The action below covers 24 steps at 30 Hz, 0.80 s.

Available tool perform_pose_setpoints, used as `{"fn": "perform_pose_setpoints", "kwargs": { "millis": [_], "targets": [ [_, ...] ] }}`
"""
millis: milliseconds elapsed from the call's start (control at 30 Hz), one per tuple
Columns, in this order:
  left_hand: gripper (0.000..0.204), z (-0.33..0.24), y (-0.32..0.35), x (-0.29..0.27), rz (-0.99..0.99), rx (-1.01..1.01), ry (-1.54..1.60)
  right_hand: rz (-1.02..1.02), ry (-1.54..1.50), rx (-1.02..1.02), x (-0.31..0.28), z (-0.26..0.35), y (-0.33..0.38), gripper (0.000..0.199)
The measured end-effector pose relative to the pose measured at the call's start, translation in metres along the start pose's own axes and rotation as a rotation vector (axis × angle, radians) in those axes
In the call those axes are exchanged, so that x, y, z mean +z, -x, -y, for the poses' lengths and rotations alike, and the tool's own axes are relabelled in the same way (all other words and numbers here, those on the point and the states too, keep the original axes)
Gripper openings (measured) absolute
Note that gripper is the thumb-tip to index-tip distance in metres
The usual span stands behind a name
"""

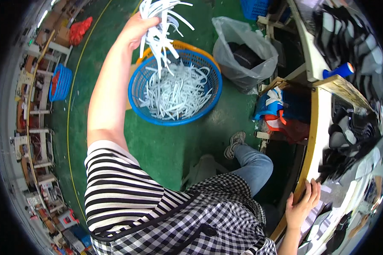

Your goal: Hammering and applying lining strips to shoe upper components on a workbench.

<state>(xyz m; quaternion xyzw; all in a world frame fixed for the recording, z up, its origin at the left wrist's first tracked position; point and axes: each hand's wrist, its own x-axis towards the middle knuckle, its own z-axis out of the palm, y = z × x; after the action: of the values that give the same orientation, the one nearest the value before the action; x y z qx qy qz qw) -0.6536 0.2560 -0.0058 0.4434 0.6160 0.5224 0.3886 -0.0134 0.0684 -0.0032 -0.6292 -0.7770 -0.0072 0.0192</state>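
My left hand (137, 26) is raised at the top of the view, closed around a bunch of white strips (161, 19) that dangle from it. Directly under the bunch sits a round blue basket (135, 91) on the green floor, holding several more white strips (174, 91). An orange basket rim (191, 46) shows behind it. My right hand (303, 205) rests flat with fingers spread on the yellow edge of the workbench (309, 144) at the lower right, holding nothing.
A clear plastic bag (242, 51) with dark contents stands right of the basket. Blue crates with fabric (276, 106) sit under the bench. Dark cut pieces (349, 42) and a blue bottle (338, 70) lie on the bench. My jeans leg and shoe (236, 142) reach forward.
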Motion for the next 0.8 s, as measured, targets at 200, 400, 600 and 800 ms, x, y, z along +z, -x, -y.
{"fn": "perform_pose_setpoints", "kwargs": {
  "millis": [200,400,600,800],
  "targets": [
    [0.043,-0.143,0.05,0.066,0.468,0.219,0.031,-0.064,-0.121,-0.027,-0.006,-0.001,0.008,0.065],
    [0.034,-0.23,0.132,0.24,0.917,0.357,0.052,-0.487,-0.688,0.01,-0.016,-0.015,0.047,0.039],
    [0.04,-0.289,0.305,0.435,1.15,0.466,-0.268,-0.756,-1.331,-0.043,-0.09,-0.003,0.136,0.099],
    [0.029,-0.321,0.499,0.597,1.485,0.853,-0.266,-0.966,-1.558,0.446,-0.106,-0.061,0.279,0.038]
  ]
}}
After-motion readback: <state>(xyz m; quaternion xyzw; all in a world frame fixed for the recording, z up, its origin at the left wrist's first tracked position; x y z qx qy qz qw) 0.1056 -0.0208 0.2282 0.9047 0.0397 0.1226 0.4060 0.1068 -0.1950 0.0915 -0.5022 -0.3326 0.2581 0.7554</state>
